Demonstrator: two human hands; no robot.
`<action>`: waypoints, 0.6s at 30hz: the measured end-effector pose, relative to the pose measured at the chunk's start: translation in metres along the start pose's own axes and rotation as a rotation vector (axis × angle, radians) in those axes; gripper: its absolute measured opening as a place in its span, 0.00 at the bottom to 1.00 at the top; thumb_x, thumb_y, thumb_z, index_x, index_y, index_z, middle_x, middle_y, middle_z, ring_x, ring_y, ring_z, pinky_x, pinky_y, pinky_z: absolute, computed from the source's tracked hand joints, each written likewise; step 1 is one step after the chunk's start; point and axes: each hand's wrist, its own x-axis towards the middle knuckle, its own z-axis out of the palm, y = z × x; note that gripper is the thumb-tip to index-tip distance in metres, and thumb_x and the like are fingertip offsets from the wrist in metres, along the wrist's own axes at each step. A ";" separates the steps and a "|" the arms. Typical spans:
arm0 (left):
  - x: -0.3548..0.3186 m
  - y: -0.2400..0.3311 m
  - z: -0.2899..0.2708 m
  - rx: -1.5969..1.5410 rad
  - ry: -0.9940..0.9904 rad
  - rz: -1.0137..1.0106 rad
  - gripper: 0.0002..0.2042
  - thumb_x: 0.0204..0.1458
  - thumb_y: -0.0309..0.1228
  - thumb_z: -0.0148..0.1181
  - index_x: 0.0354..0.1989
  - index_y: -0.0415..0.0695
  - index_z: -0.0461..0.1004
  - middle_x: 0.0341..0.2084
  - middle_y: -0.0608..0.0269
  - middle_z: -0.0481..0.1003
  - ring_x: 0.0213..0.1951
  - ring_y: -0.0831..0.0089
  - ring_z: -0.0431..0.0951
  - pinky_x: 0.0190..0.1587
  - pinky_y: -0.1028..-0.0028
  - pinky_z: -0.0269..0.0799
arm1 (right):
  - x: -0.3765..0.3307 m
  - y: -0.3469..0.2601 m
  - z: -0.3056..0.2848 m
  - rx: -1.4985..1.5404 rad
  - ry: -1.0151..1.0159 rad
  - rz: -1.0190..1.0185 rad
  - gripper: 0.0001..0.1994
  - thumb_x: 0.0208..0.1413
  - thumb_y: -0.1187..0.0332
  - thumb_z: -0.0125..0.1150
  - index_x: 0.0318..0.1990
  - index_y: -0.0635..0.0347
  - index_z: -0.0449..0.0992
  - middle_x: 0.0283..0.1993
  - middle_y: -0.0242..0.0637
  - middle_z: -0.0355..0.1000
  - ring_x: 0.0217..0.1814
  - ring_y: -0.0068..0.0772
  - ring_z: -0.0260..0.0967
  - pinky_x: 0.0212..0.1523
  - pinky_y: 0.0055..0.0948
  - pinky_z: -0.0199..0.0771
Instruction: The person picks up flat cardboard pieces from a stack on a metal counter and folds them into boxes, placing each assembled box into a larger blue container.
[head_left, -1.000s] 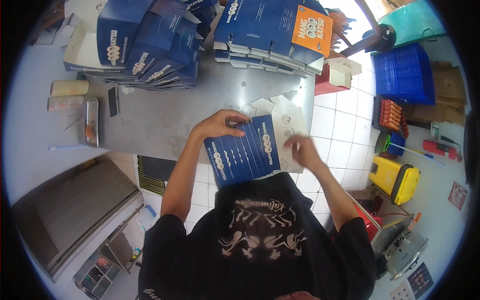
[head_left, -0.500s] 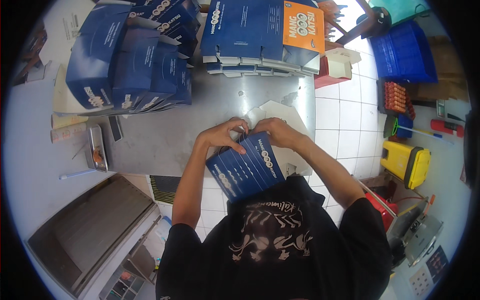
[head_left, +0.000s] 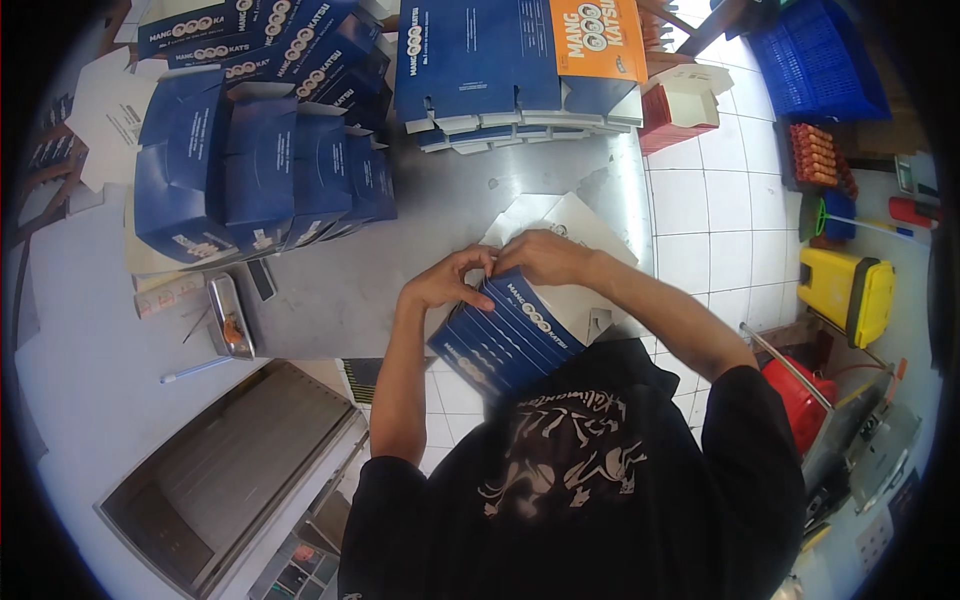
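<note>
A bundle of dark blue printed cardboard boxes [head_left: 515, 335], their edges fanned in several narrow strips, leans against my front at the table's near edge. My left hand [head_left: 448, 280] is closed on its upper left corner, thumb along the edges and fingers curled. At the same upper end my right hand [head_left: 545, 258] grips the cardboard, its fingertips bent down and partly hidden. Both hands nearly meet there. Beneath and beyond them lies a pale cardboard sheet [head_left: 535, 212], its inner side up.
On the metal table [head_left: 350, 310], folded blue boxes [head_left: 262, 170] stand at the left, with a flat stack of blue cartons [head_left: 480, 60] at the back. A small metal tray [head_left: 230, 315] and a phone [head_left: 262, 280] lie left. Red cartons [head_left: 680, 115] sit by the right edge.
The view has shifted slightly, so the surroundings sit differently. The blue boxes show more fanned edges now. Both hands keep their hold at the upper end.
</note>
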 end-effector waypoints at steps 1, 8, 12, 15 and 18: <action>0.000 -0.003 -0.002 0.033 -0.013 0.000 0.26 0.32 0.20 0.83 0.39 0.50 0.74 0.60 0.63 0.69 0.67 0.60 0.64 0.68 0.56 0.63 | 0.004 0.001 -0.004 -0.020 -0.059 -0.002 0.15 0.50 0.79 0.61 0.46 0.57 0.85 0.44 0.44 0.82 0.48 0.52 0.79 0.50 0.47 0.76; -0.015 -0.013 0.004 -0.162 0.138 -0.002 0.31 0.34 0.19 0.83 0.46 0.51 0.70 0.58 0.57 0.70 0.67 0.54 0.66 0.66 0.54 0.68 | 0.002 0.019 0.033 0.172 0.056 -0.005 0.13 0.48 0.77 0.69 0.43 0.61 0.85 0.41 0.47 0.81 0.43 0.52 0.80 0.46 0.43 0.77; -0.020 -0.027 0.009 -0.159 0.216 0.031 0.29 0.35 0.22 0.84 0.42 0.50 0.69 0.56 0.52 0.72 0.65 0.52 0.70 0.64 0.54 0.69 | 0.002 0.016 0.043 0.241 0.055 0.096 0.11 0.49 0.73 0.72 0.42 0.62 0.84 0.39 0.47 0.80 0.44 0.49 0.79 0.47 0.43 0.76; -0.020 -0.023 0.015 -0.167 0.293 0.063 0.28 0.35 0.22 0.84 0.39 0.49 0.68 0.53 0.53 0.74 0.62 0.53 0.73 0.62 0.55 0.71 | -0.007 0.029 0.076 0.264 0.351 0.068 0.12 0.49 0.73 0.73 0.42 0.62 0.81 0.40 0.44 0.77 0.47 0.44 0.75 0.49 0.40 0.73; -0.020 -0.023 0.019 -0.167 0.326 0.091 0.27 0.36 0.23 0.84 0.38 0.49 0.68 0.49 0.54 0.77 0.59 0.55 0.75 0.59 0.58 0.73 | -0.004 0.034 0.096 0.171 0.676 -0.025 0.18 0.48 0.75 0.73 0.47 0.62 0.76 0.44 0.44 0.72 0.50 0.42 0.72 0.52 0.38 0.71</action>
